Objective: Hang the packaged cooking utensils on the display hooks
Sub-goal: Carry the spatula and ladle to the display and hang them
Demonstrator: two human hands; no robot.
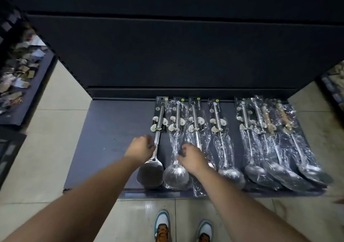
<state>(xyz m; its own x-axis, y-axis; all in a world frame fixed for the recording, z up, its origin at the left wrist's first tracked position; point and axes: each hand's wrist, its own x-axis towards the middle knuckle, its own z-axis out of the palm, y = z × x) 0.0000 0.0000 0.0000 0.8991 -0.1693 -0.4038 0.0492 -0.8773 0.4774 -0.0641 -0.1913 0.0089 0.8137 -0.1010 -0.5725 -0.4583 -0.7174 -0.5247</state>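
A flat, matte dark shelf base [111, 139] is lying across mid-frame, bearing a row of glossy steel utensils [270, 148] in crinkled clear wrap. Left of centre, the left hand [141, 147] is curling round the slim shaft of the spatula [150, 173]. The right hand [193, 159], fingers bent, is pinching the wrap of the round-bowled ladle [176, 174].

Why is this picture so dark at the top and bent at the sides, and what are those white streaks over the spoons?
Head view: the shelf back panel gets little light, so it reads nearly black; the wide-angle lens bows the floor tiles and straight edges; the streaks are glare on the plastic wrap; the far right edge is blurred.
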